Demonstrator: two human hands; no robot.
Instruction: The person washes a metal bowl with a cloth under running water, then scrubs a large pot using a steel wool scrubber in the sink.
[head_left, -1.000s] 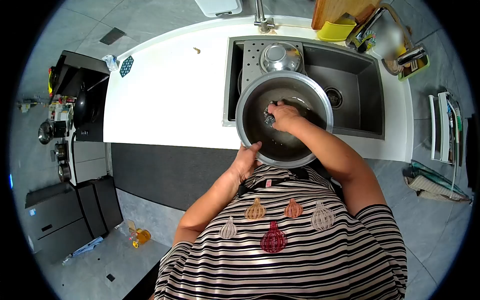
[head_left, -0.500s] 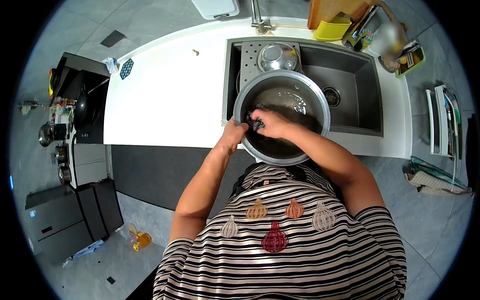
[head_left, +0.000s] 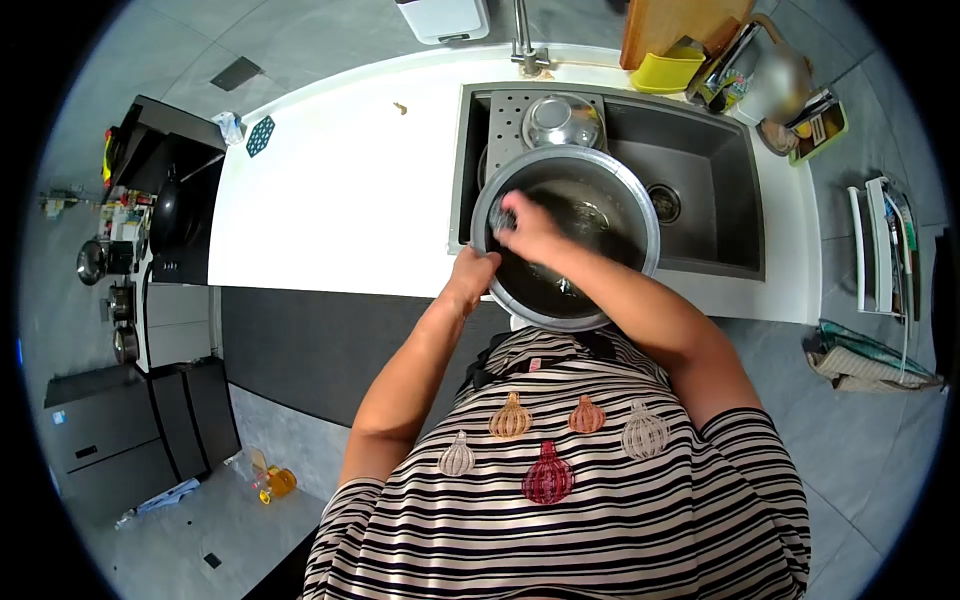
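A large round metal pot [head_left: 652, 235] with some water in its bottom stands at the front edge of the sink, partly over the counter. My left hand [head_left: 474, 272] grips the near left part of its rim, thumb over the edge. Inside the pot, my right hand [head_left: 530, 228] is closed on a dark, shiny steel wool scrubber [head_left: 500, 214], pressed to the left inner wall. Motion blurs the fingers slightly. Behind the pot, a shiny metal bowl [head_left: 562, 122] rests on the perforated tray [head_left: 508, 112] over the sink.
The grey sink [head_left: 700, 150] extends right, its drain [head_left: 662, 203] visible. A faucet [head_left: 526, 45] rises behind. A yellow holder [head_left: 668, 70] and utensils stand at the back right. On the white counter [head_left: 330, 200] lie a small brown scrap [head_left: 400, 108] and a patterned hexagonal mat [head_left: 260, 136].
My right hand has moved the scrubber up and away along the pot's left inner wall. My left hand stays on the rim. The view has shifted slightly.
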